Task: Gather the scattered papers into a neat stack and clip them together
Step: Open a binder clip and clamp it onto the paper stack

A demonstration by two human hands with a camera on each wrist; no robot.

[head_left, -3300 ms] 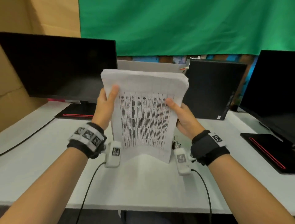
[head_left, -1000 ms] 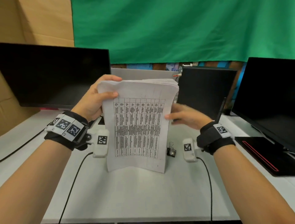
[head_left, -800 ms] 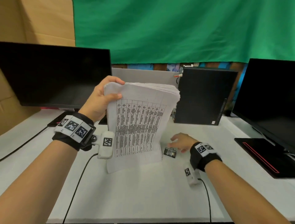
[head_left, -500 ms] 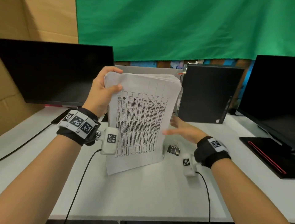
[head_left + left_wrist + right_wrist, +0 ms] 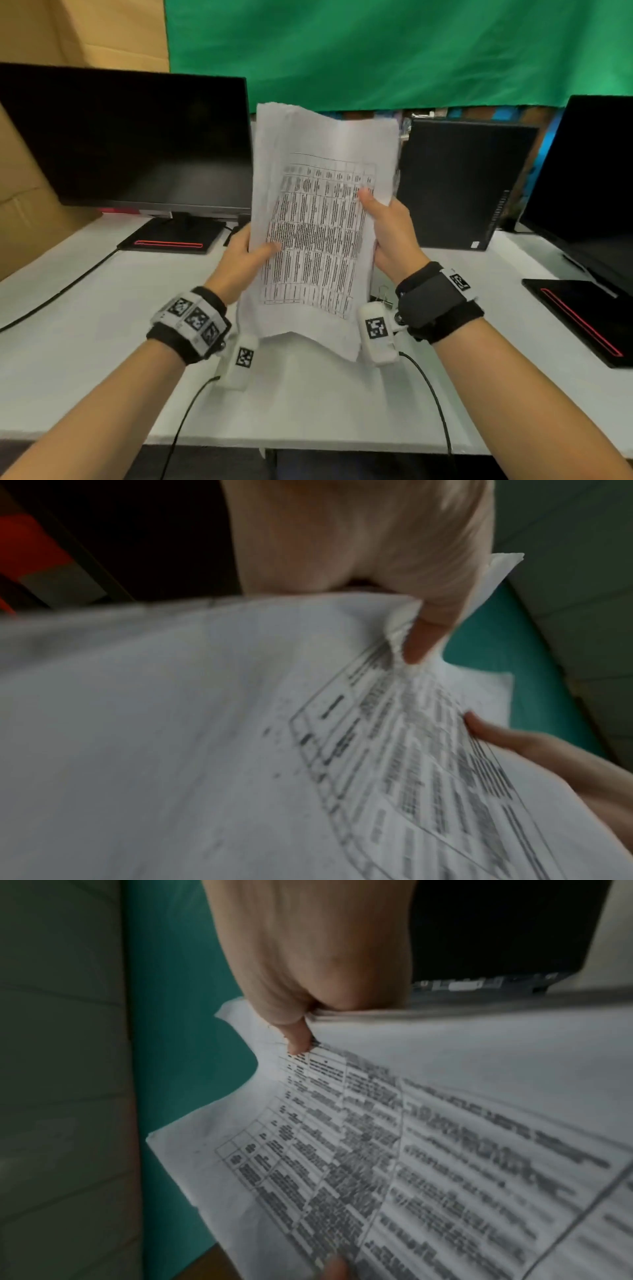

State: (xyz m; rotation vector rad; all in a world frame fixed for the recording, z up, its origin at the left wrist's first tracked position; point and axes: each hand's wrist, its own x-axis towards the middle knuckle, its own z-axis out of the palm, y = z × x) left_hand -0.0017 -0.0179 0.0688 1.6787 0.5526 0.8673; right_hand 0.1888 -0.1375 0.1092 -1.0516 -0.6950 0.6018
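Got both hands on the stack of papers (image 5: 318,219): my left hand (image 5: 239,263) pinches the left edge low down, thumb across the printed table, and my right hand (image 5: 390,240) pinches the right edge a bit higher, thumb on the front too. The stack's upright and a little bowed, its bottom edge just over the white desk (image 5: 102,342). What I think is the binder clip (image 5: 385,297) pokes out behind my right wrist, mostly hidden, with dark monitors either side.
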